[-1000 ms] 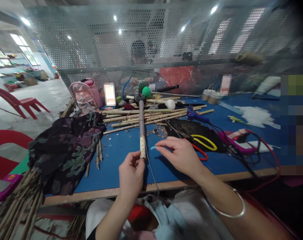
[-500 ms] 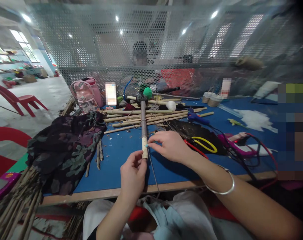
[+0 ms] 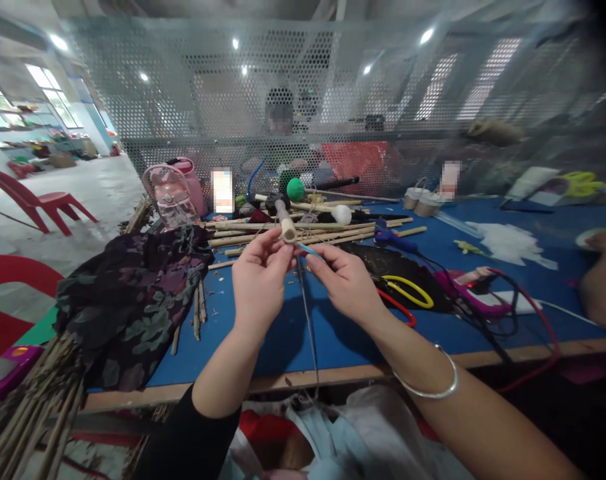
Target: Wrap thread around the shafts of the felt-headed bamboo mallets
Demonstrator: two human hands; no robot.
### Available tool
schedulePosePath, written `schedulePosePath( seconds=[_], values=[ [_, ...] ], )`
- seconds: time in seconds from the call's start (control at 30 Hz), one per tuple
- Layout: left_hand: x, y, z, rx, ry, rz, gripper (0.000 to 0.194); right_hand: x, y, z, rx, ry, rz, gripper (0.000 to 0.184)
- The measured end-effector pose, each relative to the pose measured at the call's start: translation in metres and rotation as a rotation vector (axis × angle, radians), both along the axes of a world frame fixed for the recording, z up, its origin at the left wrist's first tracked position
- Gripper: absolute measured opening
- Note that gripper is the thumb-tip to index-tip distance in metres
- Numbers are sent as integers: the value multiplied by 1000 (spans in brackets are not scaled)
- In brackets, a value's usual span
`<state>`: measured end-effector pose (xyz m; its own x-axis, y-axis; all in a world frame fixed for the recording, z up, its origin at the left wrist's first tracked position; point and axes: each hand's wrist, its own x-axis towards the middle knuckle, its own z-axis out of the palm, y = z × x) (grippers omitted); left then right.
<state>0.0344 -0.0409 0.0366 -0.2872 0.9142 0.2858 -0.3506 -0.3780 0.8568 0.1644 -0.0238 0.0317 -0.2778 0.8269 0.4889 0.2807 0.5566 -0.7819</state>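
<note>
Raised above the blue table is a pale hollow tube [image 3: 289, 233], possibly bamboo, with its open end tilted toward me and grey wrapping farther along it. My left hand [image 3: 263, 277] grips it near this end, fingers closed round it. Just beside the tube, my right hand [image 3: 343, 277] pinches a thin light-blue stick [image 3: 309, 250], whose tip points to the tube's end. The far end of the stick is hidden in my fingers. A grey cord [image 3: 307, 317] hangs below my hands over the table's front edge.
Bamboo sticks [image 3: 327, 233] and yarn balls, one green [image 3: 295, 190], lie behind my hands. Yellow-and-red-handled scissors [image 3: 407, 291], a blue glue gun [image 3: 390, 235] and cables are to the right. Dark patterned cloth [image 3: 133, 300] covers the left. A co-worker's arm [image 3: 605, 280] shows at far right.
My hands have lifted the tube's near end off the table and tipped it toward me, so its opening now shows. The light-blue stick has moved from the tube's side to near its end.
</note>
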Motion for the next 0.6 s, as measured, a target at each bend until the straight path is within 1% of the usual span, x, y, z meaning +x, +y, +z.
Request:
schedulePosePath(
  seconds=[0.13,0.23,0.33,0.5,0.6],
  values=[
    [7,5,9,3,-53,-33,31,-4,1,0,-43,68,-55,37],
    [12,6,15,-7,-80,-83,34,-7,4,5,-44,124,-90,45],
    [15,8,18,4,-80,-100,34,-9,10,9,-43,134,-99,51],
    [16,14,20,40,-42,-92,33,-12,16,10,-30,133,-89,50],
    [14,12,22,39,-30,-85,32,-12,16,9,-25,133,-82,47]
  ],
)
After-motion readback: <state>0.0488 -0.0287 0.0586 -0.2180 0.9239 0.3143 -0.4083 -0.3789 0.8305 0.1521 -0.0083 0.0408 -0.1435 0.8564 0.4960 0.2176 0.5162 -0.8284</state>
